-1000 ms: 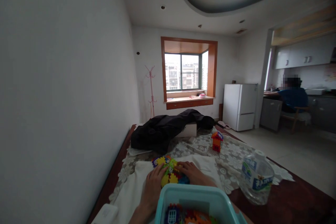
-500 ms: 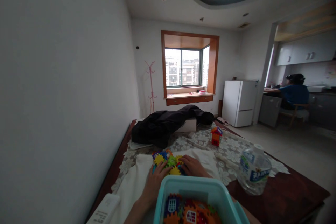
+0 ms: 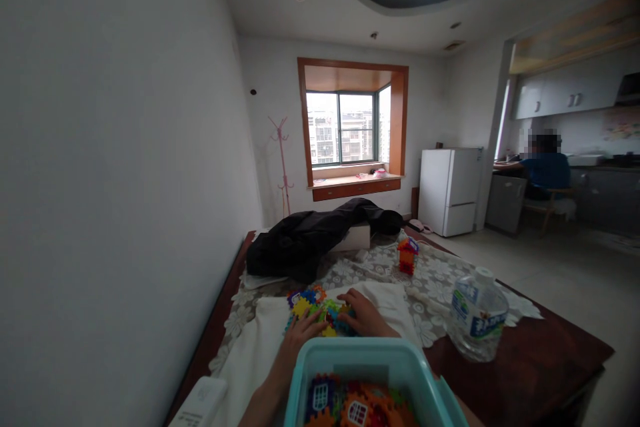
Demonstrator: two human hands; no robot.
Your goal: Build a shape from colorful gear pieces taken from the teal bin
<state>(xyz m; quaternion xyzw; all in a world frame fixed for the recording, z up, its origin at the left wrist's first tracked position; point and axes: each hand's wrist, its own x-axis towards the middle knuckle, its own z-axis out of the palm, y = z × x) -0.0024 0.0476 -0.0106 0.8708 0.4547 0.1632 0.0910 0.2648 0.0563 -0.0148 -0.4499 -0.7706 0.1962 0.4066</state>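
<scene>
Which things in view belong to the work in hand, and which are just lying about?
Work in hand:
toy pieces at the left hand and right hand
turquoise bin holding similar pieces, probably

Apparently just lying about:
bottle
black cloth
white object at lower left
toy house, standing apart; unsure, as it looks built of similar pieces

A low, multicoloured cluster of toothed plastic pieces (image 3: 316, 302) lies on a white cloth (image 3: 269, 330), just below the centre of the frame. At its upper left sits a purple piece (image 3: 295, 297) with a pale window-like pattern; beside it are blue and orange ones. A yellow piece (image 3: 301, 307) lies below these, bright green parts (image 3: 330, 309) fill the middle, and blue-teal ones (image 3: 345, 321) show at the right. Parts are hidden, and which pieces interlock cannot be told.
</scene>
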